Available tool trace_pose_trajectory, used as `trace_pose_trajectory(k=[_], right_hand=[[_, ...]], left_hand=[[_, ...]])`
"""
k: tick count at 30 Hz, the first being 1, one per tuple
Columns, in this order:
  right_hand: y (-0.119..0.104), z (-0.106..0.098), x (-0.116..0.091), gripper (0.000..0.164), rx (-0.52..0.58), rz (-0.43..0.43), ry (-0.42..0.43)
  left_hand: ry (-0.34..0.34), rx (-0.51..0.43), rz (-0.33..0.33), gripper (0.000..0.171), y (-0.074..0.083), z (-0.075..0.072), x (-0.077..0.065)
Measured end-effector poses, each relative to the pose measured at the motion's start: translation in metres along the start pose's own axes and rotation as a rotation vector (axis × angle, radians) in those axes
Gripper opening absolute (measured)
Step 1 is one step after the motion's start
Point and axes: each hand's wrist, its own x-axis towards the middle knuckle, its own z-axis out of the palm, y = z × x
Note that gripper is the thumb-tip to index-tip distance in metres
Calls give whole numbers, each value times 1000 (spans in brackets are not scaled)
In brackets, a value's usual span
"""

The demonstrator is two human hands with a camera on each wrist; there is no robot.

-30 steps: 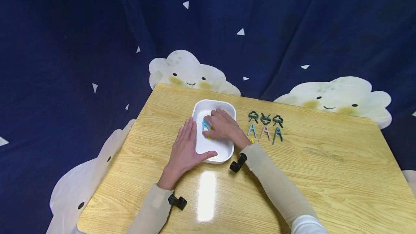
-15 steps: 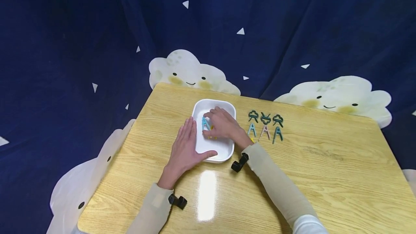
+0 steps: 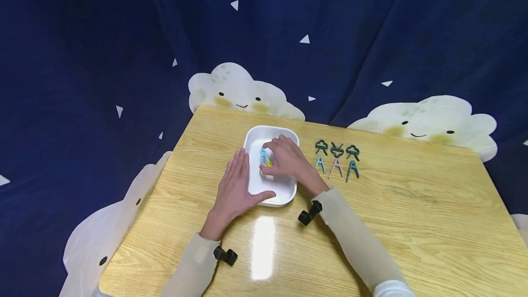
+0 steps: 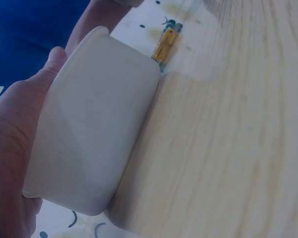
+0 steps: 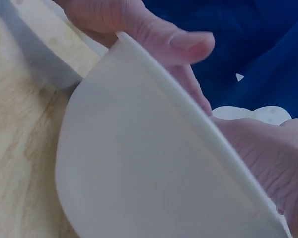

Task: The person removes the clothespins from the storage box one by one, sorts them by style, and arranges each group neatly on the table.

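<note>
A white plastic tray (image 3: 276, 198) stands on the wooden table. My left hand (image 3: 235, 187) rests against its left side, fingers straight along the rim and thumb reaching over the front edge. Inside the tray, my right hand (image 3: 286, 162) pinches a light blue clothespin (image 3: 263, 155) between thumb and fingers. A yellow clothespin (image 3: 269, 163) shows just behind it, partly covered by the hand. In the right wrist view the tray wall (image 5: 139, 139) hides the fingertips and the clothespins.
Right of the tray lie dark green cloud-shaped clips (image 3: 337, 151) in a row. Below them are a light blue clothespin (image 3: 320, 164), a pink one (image 3: 336, 167) and a dark green one (image 3: 352, 171). A yellow clothespin (image 4: 165, 45) lies by the tray, mostly behind my right wrist.
My right hand has shifted slightly right, and the light blue clothespin has moved right with it, over the yellow one. My left hand and the tray have stayed put.
</note>
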Motion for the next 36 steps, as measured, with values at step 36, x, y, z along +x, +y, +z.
trace_pose_trajectory(k=[36], right_hand=[[22,-56,-114,63,38,142,223]], left_hand=[[-25,-16,-31,137,2,-2,0]])
